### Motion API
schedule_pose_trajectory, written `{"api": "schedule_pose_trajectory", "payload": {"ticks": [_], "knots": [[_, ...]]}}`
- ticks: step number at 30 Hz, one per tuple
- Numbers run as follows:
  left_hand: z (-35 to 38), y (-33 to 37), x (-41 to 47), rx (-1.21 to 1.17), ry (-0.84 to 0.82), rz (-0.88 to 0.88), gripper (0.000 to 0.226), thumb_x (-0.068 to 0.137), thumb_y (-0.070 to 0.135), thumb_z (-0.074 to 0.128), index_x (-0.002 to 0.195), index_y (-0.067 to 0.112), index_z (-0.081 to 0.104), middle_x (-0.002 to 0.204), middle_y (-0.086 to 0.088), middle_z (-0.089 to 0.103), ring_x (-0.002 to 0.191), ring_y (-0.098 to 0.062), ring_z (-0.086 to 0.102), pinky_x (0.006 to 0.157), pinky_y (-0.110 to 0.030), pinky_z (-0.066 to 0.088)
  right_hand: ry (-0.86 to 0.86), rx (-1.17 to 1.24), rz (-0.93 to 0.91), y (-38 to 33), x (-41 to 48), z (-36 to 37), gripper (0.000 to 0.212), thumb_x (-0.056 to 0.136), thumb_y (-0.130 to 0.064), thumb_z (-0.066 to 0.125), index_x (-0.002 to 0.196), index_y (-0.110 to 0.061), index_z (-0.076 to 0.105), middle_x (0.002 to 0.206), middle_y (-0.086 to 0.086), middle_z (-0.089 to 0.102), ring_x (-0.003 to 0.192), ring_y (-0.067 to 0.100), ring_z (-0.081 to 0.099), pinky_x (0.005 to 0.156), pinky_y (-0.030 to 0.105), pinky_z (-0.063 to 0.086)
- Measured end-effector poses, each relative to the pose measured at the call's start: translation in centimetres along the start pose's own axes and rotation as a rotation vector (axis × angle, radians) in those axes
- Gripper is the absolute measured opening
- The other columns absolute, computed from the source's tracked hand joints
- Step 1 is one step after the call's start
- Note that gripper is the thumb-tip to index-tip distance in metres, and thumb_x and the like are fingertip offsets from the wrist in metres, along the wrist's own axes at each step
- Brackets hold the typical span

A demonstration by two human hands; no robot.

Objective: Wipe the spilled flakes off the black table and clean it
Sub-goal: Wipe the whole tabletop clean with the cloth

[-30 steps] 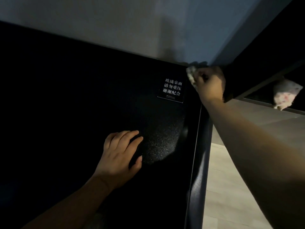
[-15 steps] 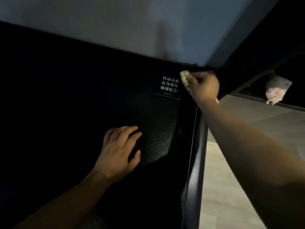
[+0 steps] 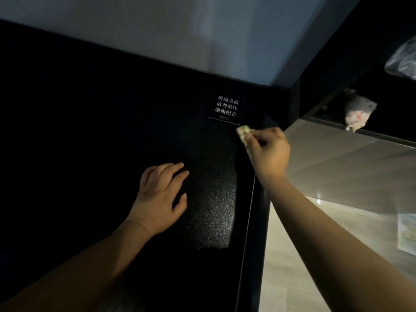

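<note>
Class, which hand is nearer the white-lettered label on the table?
Right. The right hand, pinching a cloth, is just below the label; the left hand rests lower down.

The left hand (image 3: 159, 199) lies palm down at frame centre, fingers (image 3: 172, 174) straight and together, forearm running to the lower left. The right hand (image 3: 269, 152), arm outstretched from the lower right, pinches a crumpled wipe (image 3: 243, 131).

Dim, wide-angle frame; grainy sheen on black table (image 3: 209, 199), murky shadows.
</note>
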State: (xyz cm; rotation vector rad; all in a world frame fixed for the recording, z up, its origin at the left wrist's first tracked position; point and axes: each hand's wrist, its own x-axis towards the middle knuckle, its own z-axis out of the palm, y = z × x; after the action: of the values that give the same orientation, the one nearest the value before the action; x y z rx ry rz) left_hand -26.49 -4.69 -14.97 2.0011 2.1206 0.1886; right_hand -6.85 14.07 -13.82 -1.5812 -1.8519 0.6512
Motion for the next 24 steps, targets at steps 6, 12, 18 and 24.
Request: {"api": "schedule_pose_trajectory", "payload": {"ticks": [6,12,18,24], "knots": [[0.3,0.5,-4.2,0.003,0.003,-0.042,0.052,0.086,0.04,0.043,0.129,0.015,0.055,0.138,-0.004,0.044,0.128,-0.021,0.04,0.112,-0.041,0.02,-0.028,-0.172,-0.1,0.0,-3.0,1.7,0.015,0.087,-0.02,0.07,0.1,-0.014,0.072,0.102,0.006,0.06,0.096,0.023,0.054,0.076,0.02,0.034],[-0.1,0.7,-4.6,-0.006,0.017,-0.043,0.052,0.086,0.039,0.041,0.127,0.012,0.057,0.137,-0.006,0.045,0.127,-0.022,0.04,0.109,-0.043,0.026,-0.176,-0.086,-0.146,-0.4,-12.9,-0.6,0.01,0.086,-0.02,0.073,0.093,-0.015,0.074,0.093,-0.004,0.058,0.087,0.01,0.049,0.07,0.007,0.029],[0.3,0.0,-6.5,0.011,0.017,0.007,0.051,0.087,0.038,0.04,0.128,0.013,0.056,0.137,-0.006,0.047,0.127,-0.022,0.041,0.11,-0.042,0.026,-0.017,-0.051,-0.017,-1.3,-8.8,-2.0,0.011,0.086,-0.016,0.071,0.094,-0.01,0.075,0.091,0.0,0.056,0.082,0.016,0.057,0.07,0.009,0.034],[0.3,-1.1,-9.6,-0.007,0.007,0.051,0.049,0.087,0.036,0.041,0.13,0.014,0.054,0.138,-0.005,0.046,0.128,-0.021,0.04,0.111,-0.041,0.023,-0.03,-0.185,-0.007,-1.4,-13.8,0.7,0.014,0.087,-0.021,0.07,0.098,-0.013,0.073,0.1,0.004,0.058,0.093,0.017,0.052,0.076,0.019,0.033]]}}
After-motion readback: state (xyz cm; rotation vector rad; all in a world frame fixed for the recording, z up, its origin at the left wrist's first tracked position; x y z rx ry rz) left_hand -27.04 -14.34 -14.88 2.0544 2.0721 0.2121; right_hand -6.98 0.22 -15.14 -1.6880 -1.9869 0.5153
